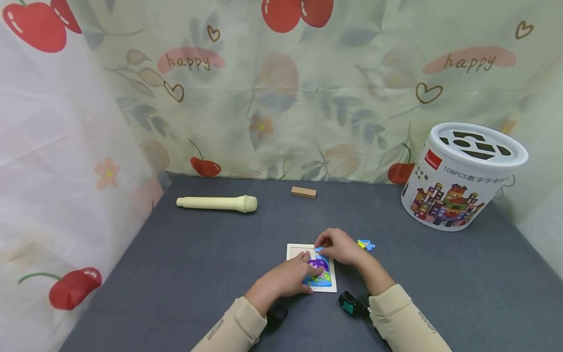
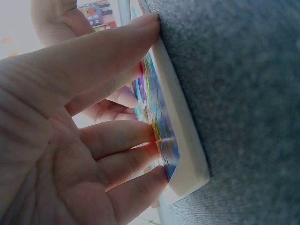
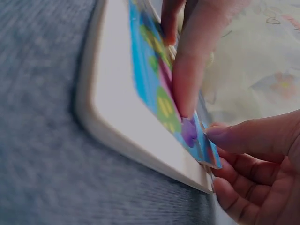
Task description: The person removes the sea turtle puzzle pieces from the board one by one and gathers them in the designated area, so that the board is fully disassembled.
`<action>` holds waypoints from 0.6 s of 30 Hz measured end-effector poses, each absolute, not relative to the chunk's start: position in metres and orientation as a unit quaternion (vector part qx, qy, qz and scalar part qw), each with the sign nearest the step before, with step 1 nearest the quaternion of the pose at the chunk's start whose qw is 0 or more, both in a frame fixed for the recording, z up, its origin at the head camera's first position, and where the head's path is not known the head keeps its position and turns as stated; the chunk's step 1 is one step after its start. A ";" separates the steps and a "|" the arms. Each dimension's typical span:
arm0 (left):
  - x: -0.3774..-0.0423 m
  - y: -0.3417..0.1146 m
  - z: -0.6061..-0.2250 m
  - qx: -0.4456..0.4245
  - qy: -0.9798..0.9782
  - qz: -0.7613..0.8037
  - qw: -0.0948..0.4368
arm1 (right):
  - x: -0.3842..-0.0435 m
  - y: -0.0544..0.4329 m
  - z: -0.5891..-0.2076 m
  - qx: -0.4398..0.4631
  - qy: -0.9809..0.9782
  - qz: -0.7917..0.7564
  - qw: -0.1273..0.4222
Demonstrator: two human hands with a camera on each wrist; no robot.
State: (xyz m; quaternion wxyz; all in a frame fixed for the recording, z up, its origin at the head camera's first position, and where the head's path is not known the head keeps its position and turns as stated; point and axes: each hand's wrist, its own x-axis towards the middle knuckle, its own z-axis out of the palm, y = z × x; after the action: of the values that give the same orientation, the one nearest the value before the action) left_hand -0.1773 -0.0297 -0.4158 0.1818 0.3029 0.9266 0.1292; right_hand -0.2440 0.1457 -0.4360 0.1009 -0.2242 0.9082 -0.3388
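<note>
A small jigsaw puzzle in a pale tray (image 1: 325, 289) lies on the dark table, its lower part filled with a blue, purple, green and yellow picture. My left hand (image 1: 288, 277) rests over its left side, fingertips (image 2: 161, 176) pressing on the picture and thumb at the tray's edge. At the tray's upper right, my right hand (image 1: 343, 247) pinches a blue puzzle piece (image 3: 212, 152) between thumb and fingers. That piece is slightly tilted beside the purple part of the picture. Another blue and yellow puzzle piece (image 1: 366, 245) lies just right of the right hand.
Behind the tray lies a small wooden block (image 1: 304, 192). A cream toy microphone (image 1: 217, 203) lies at the back left, and a large white tub (image 1: 457, 181) stands at the back right. Patterned cloth (image 1: 281, 112) hangs along the table's back edge.
</note>
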 end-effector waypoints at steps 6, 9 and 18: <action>-0.178 -0.030 -0.416 0.300 0.927 0.131 0.183 | -0.246 0.152 -0.432 -0.223 0.889 -0.382 0.120; -0.178 -0.029 -0.417 0.296 0.928 0.130 0.185 | -0.247 0.155 -0.430 -0.226 0.882 -0.396 0.122; -0.178 -0.029 -0.417 0.289 0.928 0.132 0.192 | -0.246 0.160 -0.432 -0.215 0.869 -0.419 0.154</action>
State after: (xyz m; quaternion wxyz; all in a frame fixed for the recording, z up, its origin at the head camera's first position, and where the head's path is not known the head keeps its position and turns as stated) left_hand -0.1779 -0.0288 -0.4173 0.1923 0.2895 0.9283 0.1322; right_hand -0.2460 0.1605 -0.4322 0.1535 -0.2153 0.8687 -0.4189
